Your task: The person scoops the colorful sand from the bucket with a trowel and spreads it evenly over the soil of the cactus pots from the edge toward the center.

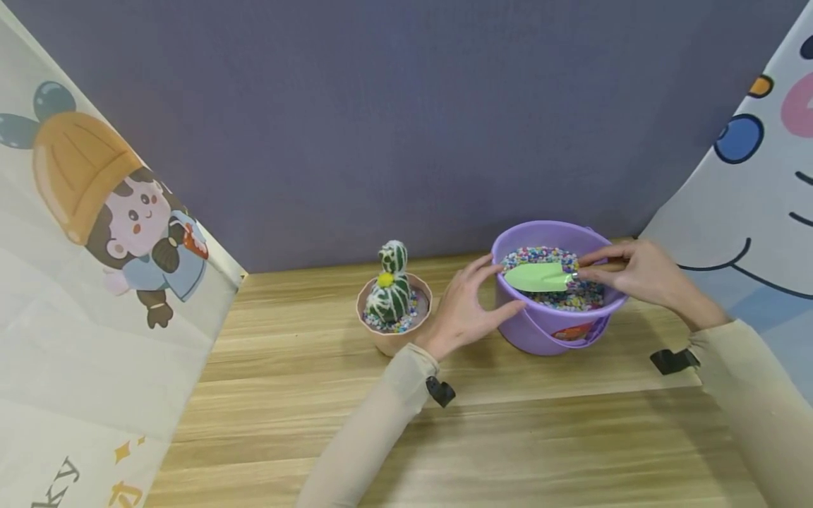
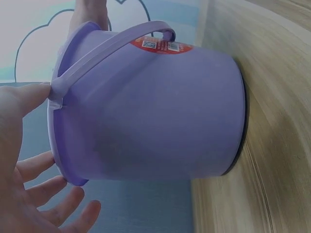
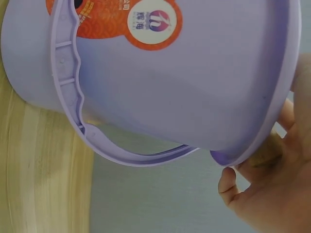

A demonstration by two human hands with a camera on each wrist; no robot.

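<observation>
A purple bucket (image 1: 530,331) stands on the wooden table, with multicoloured small pebbles (image 1: 538,256) inside. My right hand (image 1: 644,274) holds a small trowel by its wooden handle (image 3: 268,151) over the bucket's right rim. The trowel's light green blade (image 1: 538,278) points left above the pebbles; no load is visible on it. My left hand (image 1: 462,309) is spread at the bucket's left rim. In the left wrist view its thumb (image 2: 36,97) touches the rim beside the handle joint, while the other fingers are loosely extended near the rim.
Left of my left hand, a cactus (image 1: 390,300) with a yellow flower sits in a pinkish scalloped pot (image 1: 389,343), with coloured pebbles around part of its base. A dark blue-grey panel (image 1: 381,141) rises behind the table (image 1: 286,395). Printed sheets flank both sides.
</observation>
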